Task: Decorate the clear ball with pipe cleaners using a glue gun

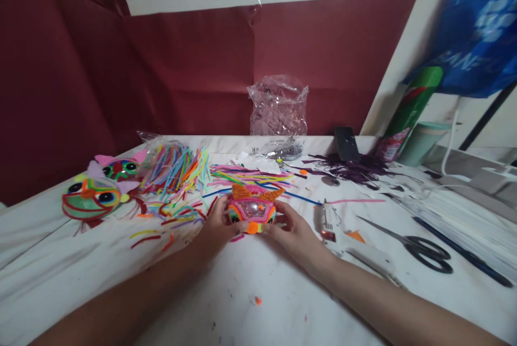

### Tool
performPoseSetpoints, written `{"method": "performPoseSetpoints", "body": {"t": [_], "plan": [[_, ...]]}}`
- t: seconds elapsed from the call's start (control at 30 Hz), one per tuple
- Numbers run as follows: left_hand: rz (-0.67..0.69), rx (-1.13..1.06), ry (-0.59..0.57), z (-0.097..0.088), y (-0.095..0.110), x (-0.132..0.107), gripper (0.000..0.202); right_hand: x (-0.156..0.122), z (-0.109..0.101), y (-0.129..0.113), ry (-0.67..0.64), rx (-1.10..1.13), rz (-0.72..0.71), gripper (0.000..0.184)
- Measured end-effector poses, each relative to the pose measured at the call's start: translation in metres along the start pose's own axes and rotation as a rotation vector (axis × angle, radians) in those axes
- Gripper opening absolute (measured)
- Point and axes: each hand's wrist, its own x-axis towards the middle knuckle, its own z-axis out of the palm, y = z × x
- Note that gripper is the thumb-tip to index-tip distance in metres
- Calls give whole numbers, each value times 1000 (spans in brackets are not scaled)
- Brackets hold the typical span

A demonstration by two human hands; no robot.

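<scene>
Between both hands, at the middle of the table, is a small animal-head craft (255, 210) made of pipe cleaners, with orange ears, a pink rim round a clear middle, dark eyes and an orange nose. My left hand (220, 223) grips its left side, thumb near the nose. On the other side my right hand (291, 232) holds it with thumb and bent fingers. Behind it lie loose coloured pipe cleaners (250, 174). A hot glue gun (328, 222) lies just right of my right hand.
Two finished-looking craft heads (92, 198) sit at left beside a bundle of pipe cleaners (175, 168). Black-handled scissors (424, 251) and a dark blue pen-like stick (460, 251) lie at right. Farther back are a clear plastic bag (278, 111), purple strips (359, 171), a phone (346, 144) and a green cup (424, 144).
</scene>
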Motion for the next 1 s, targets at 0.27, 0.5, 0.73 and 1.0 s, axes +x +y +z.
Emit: {"method": "performPoseSetpoints", "body": {"t": [0.27, 0.5, 0.73, 1.0], "plan": [[39, 55, 1, 12, -1, -8, 79, -3, 3, -2, 53, -34, 7, 46], [-24, 36, -5, 10, 5, -11, 84, -4, 4, -5, 17, -29, 23, 45], [11, 72, 55, 7, 6, -11, 89, -6, 5, -9, 5, 18, 33, 48], [-6, -48, -141, 1, 7, -3, 95, -1, -3, -9, 14, 107, 25, 54]]}}
